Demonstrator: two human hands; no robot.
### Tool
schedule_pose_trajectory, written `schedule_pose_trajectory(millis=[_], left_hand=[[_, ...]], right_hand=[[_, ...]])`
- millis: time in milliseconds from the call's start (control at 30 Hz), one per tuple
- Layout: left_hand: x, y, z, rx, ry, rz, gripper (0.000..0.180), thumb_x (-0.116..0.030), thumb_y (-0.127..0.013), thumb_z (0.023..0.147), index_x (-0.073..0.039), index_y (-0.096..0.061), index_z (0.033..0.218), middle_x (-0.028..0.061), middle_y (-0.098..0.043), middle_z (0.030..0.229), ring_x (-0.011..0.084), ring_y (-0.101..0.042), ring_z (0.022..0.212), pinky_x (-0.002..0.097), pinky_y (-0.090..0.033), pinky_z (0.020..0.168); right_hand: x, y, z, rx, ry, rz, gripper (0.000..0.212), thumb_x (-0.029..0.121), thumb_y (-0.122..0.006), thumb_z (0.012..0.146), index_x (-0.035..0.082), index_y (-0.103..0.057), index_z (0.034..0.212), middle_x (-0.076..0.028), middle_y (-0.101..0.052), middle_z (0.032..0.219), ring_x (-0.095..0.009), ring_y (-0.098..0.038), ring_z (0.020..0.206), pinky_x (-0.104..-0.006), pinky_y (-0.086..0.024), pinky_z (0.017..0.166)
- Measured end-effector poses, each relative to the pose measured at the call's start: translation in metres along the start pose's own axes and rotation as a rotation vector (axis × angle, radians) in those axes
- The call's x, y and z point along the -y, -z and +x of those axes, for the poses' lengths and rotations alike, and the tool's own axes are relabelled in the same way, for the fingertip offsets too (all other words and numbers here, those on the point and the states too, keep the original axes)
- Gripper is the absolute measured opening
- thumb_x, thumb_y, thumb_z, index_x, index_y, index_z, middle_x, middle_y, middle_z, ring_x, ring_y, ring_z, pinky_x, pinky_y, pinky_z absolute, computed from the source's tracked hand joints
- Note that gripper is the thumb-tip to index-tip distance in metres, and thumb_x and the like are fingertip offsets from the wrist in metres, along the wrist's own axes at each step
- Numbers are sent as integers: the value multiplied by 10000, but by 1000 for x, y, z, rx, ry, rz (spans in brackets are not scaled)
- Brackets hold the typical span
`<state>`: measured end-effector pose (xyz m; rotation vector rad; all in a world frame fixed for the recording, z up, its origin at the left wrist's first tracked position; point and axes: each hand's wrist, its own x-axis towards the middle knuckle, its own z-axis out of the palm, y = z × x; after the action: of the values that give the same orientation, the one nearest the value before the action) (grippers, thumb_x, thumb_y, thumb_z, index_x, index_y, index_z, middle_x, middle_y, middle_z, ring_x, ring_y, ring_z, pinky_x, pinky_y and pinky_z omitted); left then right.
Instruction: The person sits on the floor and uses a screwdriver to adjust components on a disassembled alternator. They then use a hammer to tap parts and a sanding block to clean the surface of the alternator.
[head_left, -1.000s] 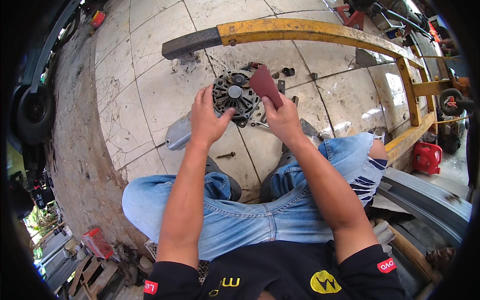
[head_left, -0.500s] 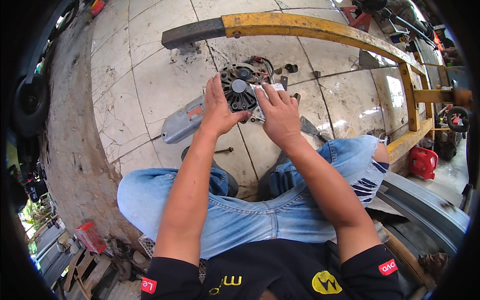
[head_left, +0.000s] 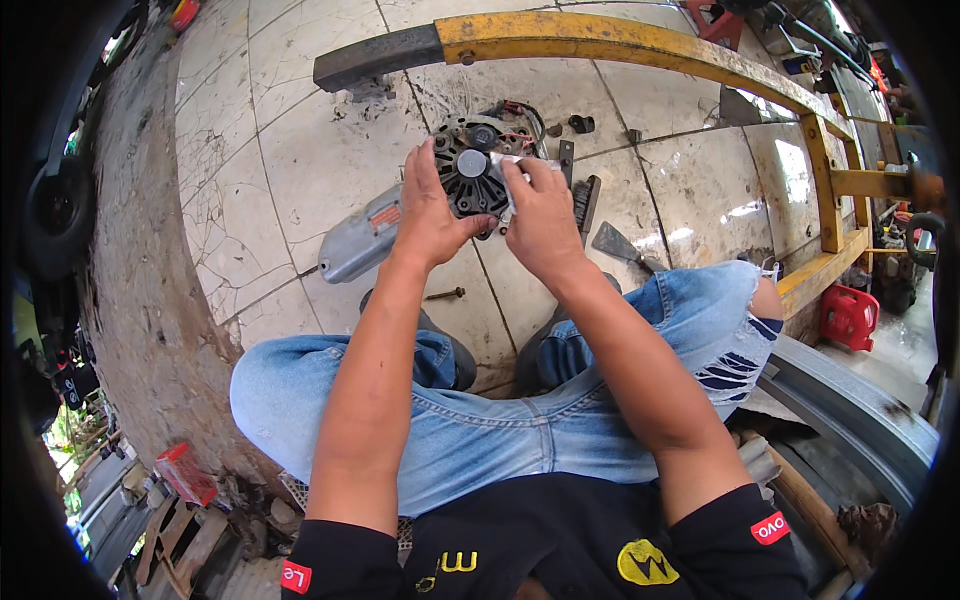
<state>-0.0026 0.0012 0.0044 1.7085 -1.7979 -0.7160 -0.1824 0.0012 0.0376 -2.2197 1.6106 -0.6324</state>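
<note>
A dark, finned alternator (head_left: 468, 190) with a round grey cap in its middle rests on the tiled floor in front of me. My left hand (head_left: 430, 212) grips its left side, fingers along the far edge and thumb at the near edge. On the other side, my right hand (head_left: 541, 212) presses a thin whitish sheet (head_left: 502, 163), cloth or paper, against the housing with bent fingers. The hand covers much of the sheet. A grey metal cover (head_left: 350, 243) with a reddish label lies beside my left hand. Right of my right hand is a dark-bristled brush (head_left: 586, 205).
A scraper (head_left: 620, 245) lies near my right knee, and a bolt (head_left: 447, 294) between my feet. Small black parts (head_left: 581, 124) sit behind the brush. A yellow steel frame (head_left: 620, 50) arches over the floor beyond and to the right. A red container (head_left: 849, 317) stands far right.
My right hand has shifted slightly left and up along the alternator with the whitish sheet, uncovering the brush. My left hand keeps its hold. The whole view has shifted a little.
</note>
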Motion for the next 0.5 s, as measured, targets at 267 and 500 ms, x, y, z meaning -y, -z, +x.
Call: schedule_pose_trajectory(millis=[267, 500], left_hand=[[4, -2, 3, -61, -141, 20, 1370, -329, -978, 497, -82, -101, 1520, 268, -320, 1460, 464, -363, 1345, 495, -352, 1126], [4, -3, 2, -87, -154, 31, 1339, -236, -965, 498, -93, -101, 1512, 260, -348, 1432, 469, -384, 1319, 516, -367, 1102]], right_hand=[[16, 4, 13, -297, -46, 551, 469, 1, -630, 856, 6, -565, 1320, -197, -633, 1170, -387, -594, 992, -438, -495, 919], [14, 2, 11, -29, -168, 489, 373, 125, -645, 905, 25, -618, 1263, -199, -690, 1094, -379, -622, 966, -426, -508, 840]])
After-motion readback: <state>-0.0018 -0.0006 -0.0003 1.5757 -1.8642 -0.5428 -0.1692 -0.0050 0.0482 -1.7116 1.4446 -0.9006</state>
